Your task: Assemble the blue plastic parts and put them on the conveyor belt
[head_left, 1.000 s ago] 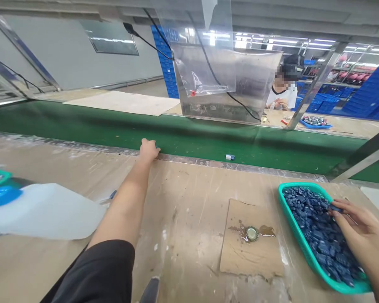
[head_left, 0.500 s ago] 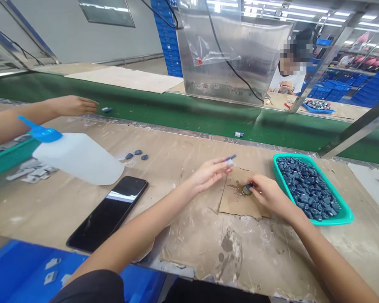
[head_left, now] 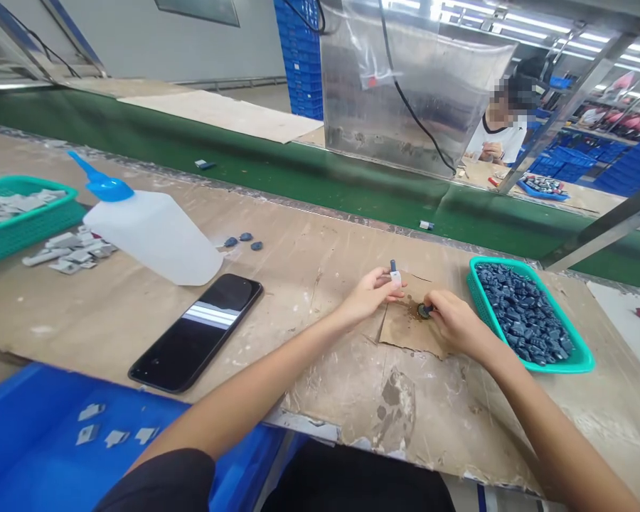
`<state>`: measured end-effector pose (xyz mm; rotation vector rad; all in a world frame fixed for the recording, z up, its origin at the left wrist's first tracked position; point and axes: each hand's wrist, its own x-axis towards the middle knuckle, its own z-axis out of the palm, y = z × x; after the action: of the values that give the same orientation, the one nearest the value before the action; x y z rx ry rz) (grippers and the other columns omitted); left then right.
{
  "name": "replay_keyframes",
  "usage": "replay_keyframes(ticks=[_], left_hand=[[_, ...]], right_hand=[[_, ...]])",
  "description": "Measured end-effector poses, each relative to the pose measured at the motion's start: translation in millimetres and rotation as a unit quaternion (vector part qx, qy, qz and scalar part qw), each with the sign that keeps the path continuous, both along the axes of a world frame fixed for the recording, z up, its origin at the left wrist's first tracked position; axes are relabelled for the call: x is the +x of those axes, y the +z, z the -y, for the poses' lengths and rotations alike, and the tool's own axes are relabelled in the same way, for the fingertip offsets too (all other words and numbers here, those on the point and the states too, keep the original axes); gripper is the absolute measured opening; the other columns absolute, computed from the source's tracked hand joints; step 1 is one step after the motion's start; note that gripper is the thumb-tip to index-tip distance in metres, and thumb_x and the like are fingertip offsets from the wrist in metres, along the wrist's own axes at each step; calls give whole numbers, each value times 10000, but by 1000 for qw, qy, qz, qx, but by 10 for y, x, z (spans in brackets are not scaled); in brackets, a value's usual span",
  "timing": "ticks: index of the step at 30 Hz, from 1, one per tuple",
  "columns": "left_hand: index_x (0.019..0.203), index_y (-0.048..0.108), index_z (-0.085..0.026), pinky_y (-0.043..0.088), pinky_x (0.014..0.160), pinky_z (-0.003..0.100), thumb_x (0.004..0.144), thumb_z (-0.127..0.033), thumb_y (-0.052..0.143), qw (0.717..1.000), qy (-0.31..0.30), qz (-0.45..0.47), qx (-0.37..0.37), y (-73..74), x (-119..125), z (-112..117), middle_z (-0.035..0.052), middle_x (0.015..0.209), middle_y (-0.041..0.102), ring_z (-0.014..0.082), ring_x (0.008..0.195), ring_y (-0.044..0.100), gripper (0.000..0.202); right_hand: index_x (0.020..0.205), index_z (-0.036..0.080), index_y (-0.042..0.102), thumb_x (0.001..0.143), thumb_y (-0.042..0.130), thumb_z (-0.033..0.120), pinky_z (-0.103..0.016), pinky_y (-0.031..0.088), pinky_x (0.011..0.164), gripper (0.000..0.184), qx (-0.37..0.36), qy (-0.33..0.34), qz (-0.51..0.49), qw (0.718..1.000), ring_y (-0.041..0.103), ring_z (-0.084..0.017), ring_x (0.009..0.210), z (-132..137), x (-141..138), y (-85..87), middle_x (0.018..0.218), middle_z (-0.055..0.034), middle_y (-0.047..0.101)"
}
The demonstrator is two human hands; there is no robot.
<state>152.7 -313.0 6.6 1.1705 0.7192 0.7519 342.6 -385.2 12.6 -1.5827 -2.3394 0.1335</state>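
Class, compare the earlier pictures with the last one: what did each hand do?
The left grip came back from the belt edge and now holds a blue part above the cardboard. The right grip left the basket and holds a dark part at the bottle cap. The basket stayed put.

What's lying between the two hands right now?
In the head view, a brown-stained piece of cardboard lies on the workbench between the left hand and the right hand.
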Motion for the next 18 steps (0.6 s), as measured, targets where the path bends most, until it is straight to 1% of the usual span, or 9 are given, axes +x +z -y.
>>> replay_keyframes(ticks=[2, 3, 5, 7, 9, 10, 12, 16, 18], left_hand=[[1015, 570, -145, 475, 780, 282, 739, -240, 606, 993, 16, -47, 109, -15, 0, 16, 83, 1004, 607, 147, 840, 599, 294], [1004, 586, -149, 477, 780, 278, 719, -239, 624, 984, 26, -68, 165, -12, -5, 31, 73, 988, 603, 146, 835, 594, 302], [990, 605, -158, 484, 760, 262, 699, -246, 640, 959, 41, -100, 260, 9, -22, 69, 51, 939, 594, 131, 794, 588, 306], [975, 608, -164, 487, 732, 244, 702, -252, 636, 937, 42, -119, 324, 41, -42, 109, 34, 893, 588, 120, 766, 579, 288], [944, 608, -165, 481, 713, 231, 699, -243, 635, 918, 45, -136, 369, 70, -56, 139, 24, 859, 587, 121, 771, 571, 258], [930, 607, -166, 476, 703, 227, 697, -236, 635, 911, 46, -144, 384, 80, -60, 149, 22, 851, 587, 122, 771, 567, 246], [911, 607, -168, 467, 683, 223, 696, -226, 630, 901, 49, -154, 403, 92, -63, 160, 20, 833, 586, 122, 759, 560, 224], [890, 610, -176, 453, 662, 221, 702, -224, 620, 895, 50, -155, 416, 98, -64, 168, 13, 800, 577, 120, 734, 549, 194], [885, 611, -172, 443, 654, 216, 700, -222, 621, 890, 50, -158, 424, 98, -68, 172, 10, 782, 567, 116, 720, 542, 192]], right_hand=[[767, 202, 430, 748, 382, 94, -305, 420, 609, 119, -1, -22, -38, 999, 500, -187, 676, 7, 3, 31, 729, -50, 536], [775, 204, 438, 755, 408, 118, -313, 436, 626, 93, -2, -40, -78, 996, 522, -186, 688, 11, 0, 59, 742, -48, 554], [804, 214, 433, 760, 486, 186, -327, 475, 673, 75, -1, -82, -211, 974, 578, -184, 740, 17, -25, 136, 798, -43, 593], [824, 230, 391, 730, 582, 263, -335, 506, 719, 216, -11, -109, -370, 923, 620, -183, 798, 19, -77, 229, 839, -30, 621], [823, 242, 343, 677, 659, 313, -339, 521, 741, 355, -41, -113, -482, 868, 643, -185, 814, 15, -151, 311, 826, -11, 636], [820, 245, 328, 654, 684, 327, -339, 525, 739, 401, -60, -109, -512, 850, 652, -187, 803, 11, -191, 340, 808, -3, 639], [820, 246, 314, 628, 708, 343, -327, 536, 709, 449, -88, -104, -535, 834, 663, -189, 766, 5, -263, 366, 786, 5, 637], [824, 245, 301, 637, 699, 366, -292, 543, 605, 456, -97, -112, -537, 831, 667, -183, 680, 1, -347, 321, 807, 1, 624], [827, 243, 307, 652, 689, 360, -284, 542, 596, 436, -93, -113, -529, 836, 666, -175, 670, 6, -364, 292, 818, 3, 606]])
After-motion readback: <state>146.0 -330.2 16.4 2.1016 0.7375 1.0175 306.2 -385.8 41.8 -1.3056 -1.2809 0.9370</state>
